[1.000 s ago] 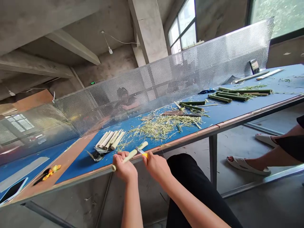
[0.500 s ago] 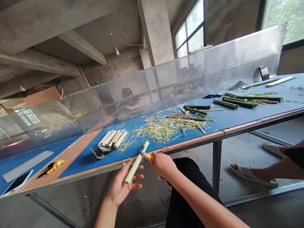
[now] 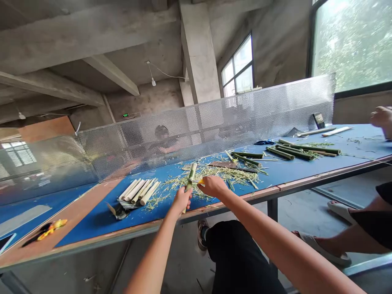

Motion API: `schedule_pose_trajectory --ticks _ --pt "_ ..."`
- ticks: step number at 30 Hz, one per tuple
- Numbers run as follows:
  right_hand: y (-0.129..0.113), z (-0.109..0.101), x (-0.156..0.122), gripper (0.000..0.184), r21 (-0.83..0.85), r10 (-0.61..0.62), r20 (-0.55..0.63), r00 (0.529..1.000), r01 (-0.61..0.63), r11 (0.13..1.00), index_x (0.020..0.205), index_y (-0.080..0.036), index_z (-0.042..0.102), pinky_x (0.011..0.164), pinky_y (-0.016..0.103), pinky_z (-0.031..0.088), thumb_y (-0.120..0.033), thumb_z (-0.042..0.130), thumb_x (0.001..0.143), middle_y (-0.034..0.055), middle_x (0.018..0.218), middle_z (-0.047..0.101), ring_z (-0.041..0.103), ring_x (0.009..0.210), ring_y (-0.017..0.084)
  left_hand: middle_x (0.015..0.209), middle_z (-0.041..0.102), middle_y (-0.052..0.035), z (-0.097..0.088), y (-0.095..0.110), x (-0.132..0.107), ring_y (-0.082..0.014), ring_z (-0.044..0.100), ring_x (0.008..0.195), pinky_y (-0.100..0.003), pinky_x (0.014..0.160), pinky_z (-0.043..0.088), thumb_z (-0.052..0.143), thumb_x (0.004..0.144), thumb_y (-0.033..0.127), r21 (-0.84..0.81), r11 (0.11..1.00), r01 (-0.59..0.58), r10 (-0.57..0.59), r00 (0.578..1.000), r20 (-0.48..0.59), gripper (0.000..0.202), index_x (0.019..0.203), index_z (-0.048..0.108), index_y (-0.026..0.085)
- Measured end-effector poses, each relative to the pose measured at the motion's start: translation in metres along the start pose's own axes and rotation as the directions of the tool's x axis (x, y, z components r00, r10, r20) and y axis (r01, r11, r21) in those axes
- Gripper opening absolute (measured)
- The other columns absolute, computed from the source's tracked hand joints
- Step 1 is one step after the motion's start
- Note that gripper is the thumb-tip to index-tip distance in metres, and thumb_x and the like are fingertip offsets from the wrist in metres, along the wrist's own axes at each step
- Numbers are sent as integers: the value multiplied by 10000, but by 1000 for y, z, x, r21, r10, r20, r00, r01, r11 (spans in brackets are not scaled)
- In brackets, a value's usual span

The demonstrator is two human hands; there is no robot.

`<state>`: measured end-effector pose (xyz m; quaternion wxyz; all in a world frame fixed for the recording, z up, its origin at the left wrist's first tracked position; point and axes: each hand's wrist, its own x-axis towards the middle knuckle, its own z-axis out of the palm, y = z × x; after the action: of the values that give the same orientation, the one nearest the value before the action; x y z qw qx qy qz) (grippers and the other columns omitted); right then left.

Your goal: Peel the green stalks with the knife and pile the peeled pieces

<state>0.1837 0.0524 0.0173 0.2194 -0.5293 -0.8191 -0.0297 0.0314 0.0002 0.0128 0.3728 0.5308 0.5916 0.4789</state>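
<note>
My left hand (image 3: 183,200) is wrapped round the lower part of a short bamboo stick (image 3: 192,170), which tilts up and away over the table's front edge. Its surface is pale in places and green in others. In my right hand (image 3: 213,186) is a yellow-handled peeler (image 3: 200,181), its metal head lying across the stick just above my left fingers. Behind the stick spreads a heap of bamboo shavings (image 3: 208,190). Several pale peeled bamboo pieces (image 3: 139,190) lie side by side to the left, over a crumpled dark wrapper (image 3: 118,211).
Green bamboo sticks (image 3: 294,152) lie further right on the blue table (image 3: 92,218). A perforated metal screen (image 3: 196,126) runs along the back. A yellow-and-black tool (image 3: 50,229) lies at left. Another person's hand (image 3: 382,118) and legs show at right.
My left hand has gone from open under the stick to closed round it. Both hands, the stick and the peeler have moved up and away, over the table edge.
</note>
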Motion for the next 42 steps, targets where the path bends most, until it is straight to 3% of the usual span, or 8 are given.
schedule_pose_trajectory --ticks 4,10,17,24,29,34,38,42 --pt "21 22 20 330 -39 60 29 998 -59 997 916 -115 690 682 276 461 -325 438 887 165 888 693 669 813 228 566 462 74 22 -9 20 -30 393 325 -160 322 313 579 786 363 -9 1000 -1 2 998 64 240 768 417 188" --pt "31 47 14 322 -37 90 -4 996 -90 995 948 -112 704 734 316 476 -203 405 870 195 927 692 665 867 252 591 426 85 33 -15 4 -6 337 328 -143 316 256 564 806 321 -84 993 84 -81 996 47 214 780 399 188" --pt "32 41 11 323 -49 58 -22 998 -59 997 949 -97 701 757 314 475 -163 396 869 202 940 687 660 874 254 606 405 87 37 -8 -7 4 301 340 -133 319 229 583 794 308 -223 958 179 -159 982 106 214 811 405 191" --pt "33 41 7 317 -37 -2 -57 998 0 999 950 -100 699 760 338 472 -153 401 859 201 923 688 656 870 266 592 403 87 39 -3 -16 6 297 336 -121 316 201 600 779 282 -251 944 216 -196 975 103 215 795 410 183" --pt "42 41 13 337 33 179 -39 983 -178 983 997 -78 687 740 324 475 -129 382 861 222 962 679 656 890 266 565 380 92 36 1 -34 5 283 324 -122 304 198 576 790 273 -212 934 289 -257 952 166 169 807 446 166" --pt "45 42 13 342 84 234 -15 972 -232 969 1023 -59 652 769 316 454 -193 360 904 231 962 669 648 898 257 565 406 94 9 0 -45 -7 302 317 -136 287 225 602 769 319 -137 971 198 -191 980 65 222 870 466 175" --pt "42 38 5 436 80 156 -92 983 -149 986 1181 -113 531 763 317 445 -412 318 945 179 1013 639 625 892 236 567 443 87 2 -4 -35 -20 359 319 -151 292 282 636 746 358 -58 982 182 -179 983 43 270 862 469 179" --pt "43 32 -1 363 61 14 -163 987 -4 998 1091 -145 600 851 304 399 -376 376 922 155 1111 585 542 1030 234 585 468 76 12 -9 -25 -41 426 344 -164 305 332 632 749 376 -58 987 153 -151 988 33 285 890 473 186"
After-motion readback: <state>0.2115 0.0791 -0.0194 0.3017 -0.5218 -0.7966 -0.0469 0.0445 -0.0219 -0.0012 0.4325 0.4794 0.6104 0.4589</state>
